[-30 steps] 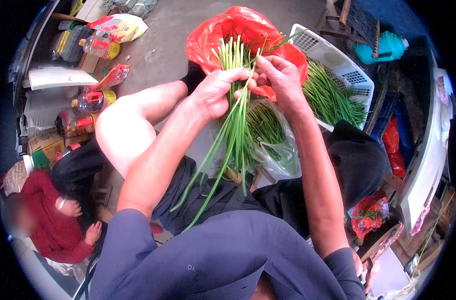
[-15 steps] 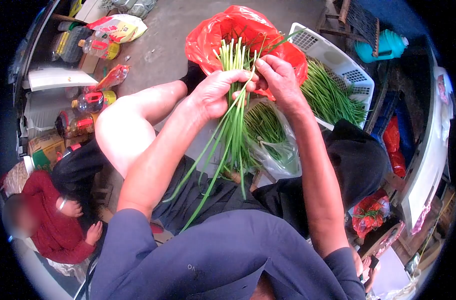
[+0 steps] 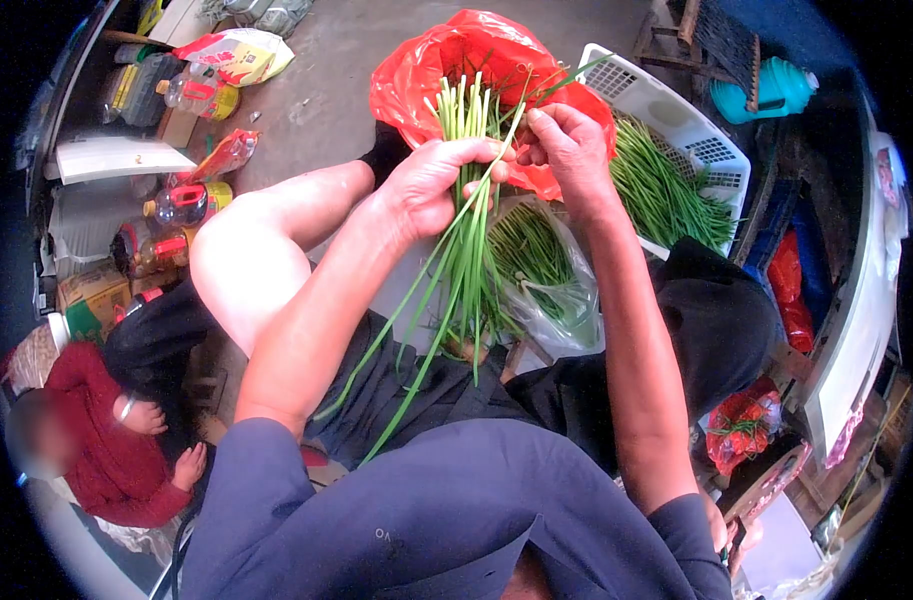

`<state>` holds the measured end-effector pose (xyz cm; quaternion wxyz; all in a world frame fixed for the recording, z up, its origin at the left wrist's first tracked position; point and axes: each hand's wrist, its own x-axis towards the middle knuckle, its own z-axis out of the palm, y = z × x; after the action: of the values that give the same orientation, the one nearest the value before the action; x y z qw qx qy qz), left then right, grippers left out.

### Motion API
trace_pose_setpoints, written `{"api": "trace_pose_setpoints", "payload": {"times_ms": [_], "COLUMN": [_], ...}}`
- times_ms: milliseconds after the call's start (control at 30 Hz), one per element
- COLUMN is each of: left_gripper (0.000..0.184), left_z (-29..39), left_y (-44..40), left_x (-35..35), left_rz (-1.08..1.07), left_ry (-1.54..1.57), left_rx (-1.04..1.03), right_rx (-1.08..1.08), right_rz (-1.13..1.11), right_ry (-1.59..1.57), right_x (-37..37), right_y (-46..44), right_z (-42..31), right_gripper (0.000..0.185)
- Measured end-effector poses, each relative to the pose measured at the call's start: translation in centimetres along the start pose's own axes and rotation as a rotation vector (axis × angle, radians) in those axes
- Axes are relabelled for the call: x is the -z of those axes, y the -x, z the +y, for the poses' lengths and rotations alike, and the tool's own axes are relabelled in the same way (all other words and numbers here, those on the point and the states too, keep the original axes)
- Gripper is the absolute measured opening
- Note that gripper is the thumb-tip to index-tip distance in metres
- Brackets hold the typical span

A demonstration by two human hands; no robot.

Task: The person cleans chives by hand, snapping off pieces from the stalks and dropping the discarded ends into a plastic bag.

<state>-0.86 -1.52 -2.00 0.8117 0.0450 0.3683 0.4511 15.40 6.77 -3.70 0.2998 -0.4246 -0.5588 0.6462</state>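
My left hand (image 3: 426,185) is closed round a bunch of long green garlic chives (image 3: 466,235). Their pale stem ends point up and the leaves hang over my lap. Close to its thumb, my right hand (image 3: 571,145) has thumb and fingers pinched together beside one stalk that leans out of the bunch; whatever lies between the fingertips is too small to make out. Just beyond both hands, a red plastic bag (image 3: 401,90) stands open with plant scraps inside. Below my right wrist, a clear plastic bag (image 3: 581,325) contains more chives (image 3: 531,250).
A white slotted basket (image 3: 631,75) to the right carries a heap of chives (image 3: 666,190). Bottles (image 3: 181,203) and a cardboard box (image 3: 94,295) stand at left, near a seated person in a red sleeve (image 3: 106,430). A teal jug (image 3: 771,90) is at far right.
My right hand has shifted slightly right, away from the bunch, and its fingers have curled more. The left hand stays in place round the chives, whose hanging leaves have swung slightly left.
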Motion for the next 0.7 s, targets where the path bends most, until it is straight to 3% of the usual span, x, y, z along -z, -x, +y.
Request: {"api": "trace_pose_setpoints", "payload": {"times_ms": [200, 433, 633, 700], "left_gripper": [0.014, 0.014, 0.021, 0.022], "left_z": [0.1, 0.4, 1.7, 2.6], "left_y": [0.2, 0.5, 1.4, 2.2], "left_x": [-0.3, -0.5, -1.0, -1.0], "left_rz": [0.013, -0.081, -0.003, 0.002], "left_ry": [0.008, 0.063, -0.131, -0.184], "left_rx": [0.0, -0.02, -0.182, -0.208], "right_rx": [-0.016, -0.02, 0.047, -0.013], "right_rz": [0.17, 0.253, 0.241, 0.121], "right_ry": [-0.268, -0.215, -0.039, 0.248], "right_x": [0.5, 0.9, -0.3, 0.4], "right_y": [-0.5, -1.2, -1.3, -1.3], "right_z": [0.6, 1.7, 3.3, 3.9], "right_gripper": [0.016, 0.014, 0.021, 0.02]}}
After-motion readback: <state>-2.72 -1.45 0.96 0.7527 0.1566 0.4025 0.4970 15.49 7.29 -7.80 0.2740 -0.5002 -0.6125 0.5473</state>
